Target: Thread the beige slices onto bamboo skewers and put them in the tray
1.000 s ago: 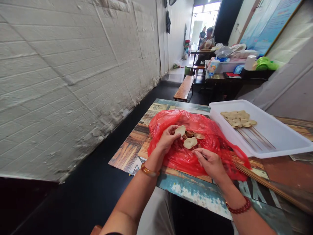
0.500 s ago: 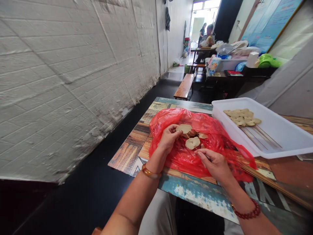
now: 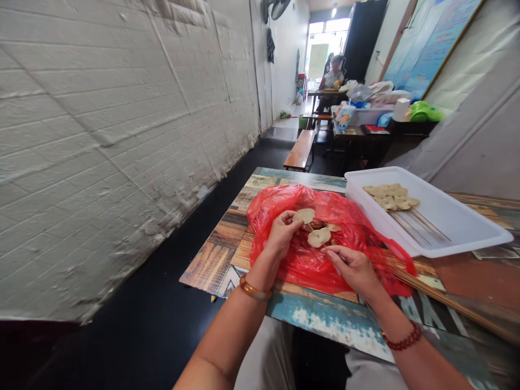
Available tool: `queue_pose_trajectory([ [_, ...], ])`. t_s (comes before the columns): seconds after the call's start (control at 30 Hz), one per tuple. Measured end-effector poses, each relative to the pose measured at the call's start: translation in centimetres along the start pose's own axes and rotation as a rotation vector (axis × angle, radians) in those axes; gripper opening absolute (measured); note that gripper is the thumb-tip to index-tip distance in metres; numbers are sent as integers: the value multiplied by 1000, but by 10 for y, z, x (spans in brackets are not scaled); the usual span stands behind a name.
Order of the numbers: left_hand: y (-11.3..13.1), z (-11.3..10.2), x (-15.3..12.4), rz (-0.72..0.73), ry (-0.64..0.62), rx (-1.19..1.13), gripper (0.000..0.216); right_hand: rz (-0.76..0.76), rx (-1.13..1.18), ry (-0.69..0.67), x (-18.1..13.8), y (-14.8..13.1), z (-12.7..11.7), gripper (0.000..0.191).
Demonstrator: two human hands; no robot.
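Observation:
Over the open red plastic bag (image 3: 268, 208), my left hand (image 3: 283, 232) pinches a flat, round beige food slice (image 3: 304, 216) between thumb and fingers. My right hand (image 3: 351, 266) is closed on a thin wooden skewer (image 3: 324, 249), with a second beige slice (image 3: 319, 237) at its tip. More slices lie in the bag behind these two, partly covered. To the right, a white plastic tray (image 3: 459, 216) holds several skewered slices (image 3: 392, 196), their sticks pointing toward me.
A bundle of bare skewers (image 3: 447, 300) lies on the patterned table (image 3: 325, 319) at right. Beyond are a wooden bench (image 3: 300, 149), a cluttered table with green bowls (image 3: 424, 112), and a person (image 3: 335, 76) seated far back. A white brick-patterned wall (image 3: 142, 135) runs along the left.
The view has shifted slightly, so the tray and background sit farther left and lower. Both hands keep their grips, with the slices almost in the same place.

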State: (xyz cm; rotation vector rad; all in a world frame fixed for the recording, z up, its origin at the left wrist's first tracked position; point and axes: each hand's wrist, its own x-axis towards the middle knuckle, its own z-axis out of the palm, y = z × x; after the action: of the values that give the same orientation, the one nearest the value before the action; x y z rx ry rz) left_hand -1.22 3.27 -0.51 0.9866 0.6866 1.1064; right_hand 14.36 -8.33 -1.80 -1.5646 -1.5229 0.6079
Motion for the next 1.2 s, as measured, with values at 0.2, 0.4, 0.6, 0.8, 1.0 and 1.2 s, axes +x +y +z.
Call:
queue_pose_trajectory([
  [0.2, 1, 2, -2, -8, 2, -14, 25, -12, 8, -10, 2, 3, 3, 36],
  [0.4, 0, 0, -1, 16, 44, -21, 27, -11, -2, -3, 1, 0, 3, 36],
  [0.6, -1, 0, -1, 18, 46, -7, 27, -28, -13, 8, 2, 0, 2, 36],
  [0.8, 0, 2, -2, 114, 49, 138, 18, -25, -15, -8, 2, 1, 3, 37],
  [1.0, 1, 4, -3, 158, 39, 273, 11, -73, -27, 3, 3, 5, 3, 34],
  [1.2, 1, 4, -3, 156, 40, 279, 11, -99, -9, 2, 4, 9, 3, 33],
])
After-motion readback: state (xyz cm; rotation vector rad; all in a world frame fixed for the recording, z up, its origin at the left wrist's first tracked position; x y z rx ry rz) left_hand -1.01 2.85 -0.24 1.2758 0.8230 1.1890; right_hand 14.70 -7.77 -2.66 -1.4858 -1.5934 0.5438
